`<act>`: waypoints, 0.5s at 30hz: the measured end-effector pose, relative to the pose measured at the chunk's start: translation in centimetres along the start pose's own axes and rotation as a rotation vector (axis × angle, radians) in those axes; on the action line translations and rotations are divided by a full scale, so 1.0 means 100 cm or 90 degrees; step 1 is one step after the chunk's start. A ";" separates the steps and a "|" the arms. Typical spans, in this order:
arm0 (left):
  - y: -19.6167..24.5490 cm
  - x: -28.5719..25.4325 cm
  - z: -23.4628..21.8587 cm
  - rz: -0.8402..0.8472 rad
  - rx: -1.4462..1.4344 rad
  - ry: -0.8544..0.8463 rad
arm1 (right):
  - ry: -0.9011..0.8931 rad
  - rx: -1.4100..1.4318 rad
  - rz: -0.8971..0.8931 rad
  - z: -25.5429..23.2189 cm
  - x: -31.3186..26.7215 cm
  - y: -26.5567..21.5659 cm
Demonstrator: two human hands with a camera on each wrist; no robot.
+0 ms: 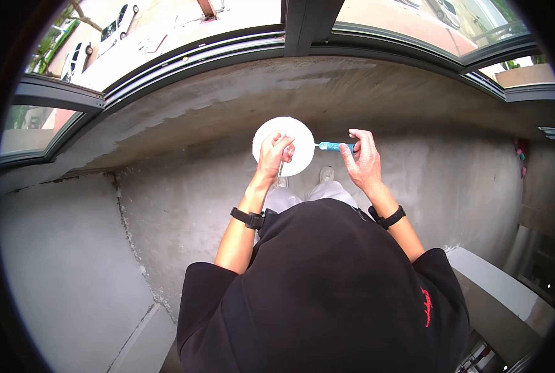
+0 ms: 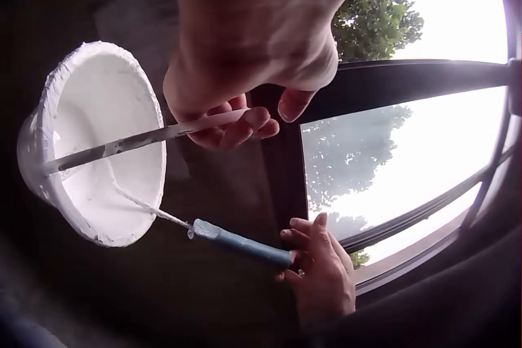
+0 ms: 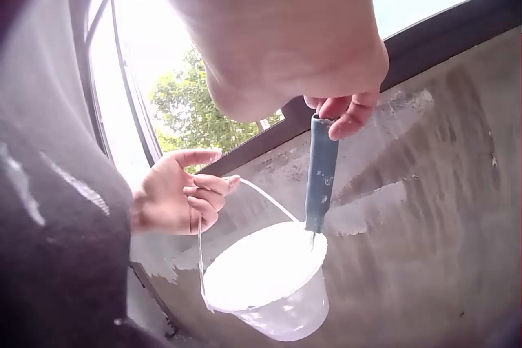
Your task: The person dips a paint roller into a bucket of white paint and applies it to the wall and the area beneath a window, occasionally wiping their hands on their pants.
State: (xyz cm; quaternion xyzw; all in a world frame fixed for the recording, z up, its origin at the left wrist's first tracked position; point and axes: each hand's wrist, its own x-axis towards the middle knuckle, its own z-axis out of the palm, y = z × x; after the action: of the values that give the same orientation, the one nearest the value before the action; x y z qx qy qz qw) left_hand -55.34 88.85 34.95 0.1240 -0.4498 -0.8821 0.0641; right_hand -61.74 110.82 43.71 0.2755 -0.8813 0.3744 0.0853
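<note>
Bucket [image 1: 283, 146], white and coated with white paint inside, hangs by its thin wire handle [image 2: 139, 140] from the left hand [image 1: 274, 152]. The fingers [image 2: 236, 124] curl round the handle, thumb free beside them; the pail swings just below and forward of that grip, its mouth turned up toward the head camera.

Right hand [image 1: 361, 158] pinches the far end of a blue handle [image 1: 336, 147] between thumb and fingertips [image 3: 347, 115]. The tool reaches from this grip toward the bucket, and its thin metal tip [image 2: 167, 216] meets the rim. What kind of head the tool carries cannot be told; it is hidden in white paint.

Hands are near each other, level, bucket between them and nearer the left. Black straps sit on both wrists. Below the grips: grey trousers and light shoes [image 1: 326, 174] on a rough concrete floor [image 1: 165, 205]. Beyond the bucket, a bare concrete wall [image 1: 227, 99] under a dark-framed window [image 1: 165, 56]; trees and parked cars show outside.
</note>
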 end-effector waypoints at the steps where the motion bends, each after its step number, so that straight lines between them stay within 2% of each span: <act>1: 0.005 -0.001 0.003 -0.002 -0.014 0.006 | -0.002 -0.027 -0.052 0.000 0.008 0.000; 2: 0.007 -0.002 0.004 0.008 -0.018 -0.006 | 0.000 -0.055 -0.104 0.000 0.009 0.001; 7: 0.022 -0.006 0.002 0.006 -0.038 0.039 | -0.010 -0.066 -0.129 0.001 0.030 0.010; 9: 0.027 -0.005 0.008 0.019 -0.023 0.055 | -0.003 -0.120 -0.212 -0.014 0.035 0.013; 13: 0.037 -0.005 0.010 0.028 -0.025 0.087 | -0.119 -0.053 -0.183 -0.015 0.038 0.039; 15: 0.042 -0.007 0.015 0.029 -0.017 0.108 | -0.135 -0.023 -0.180 -0.019 0.042 0.036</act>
State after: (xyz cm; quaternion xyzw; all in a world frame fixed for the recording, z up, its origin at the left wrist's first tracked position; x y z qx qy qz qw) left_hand -55.10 87.72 39.34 0.1871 -0.4337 -0.8727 0.1236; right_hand -67.36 112.47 44.33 0.4330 -0.8443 0.3119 0.0490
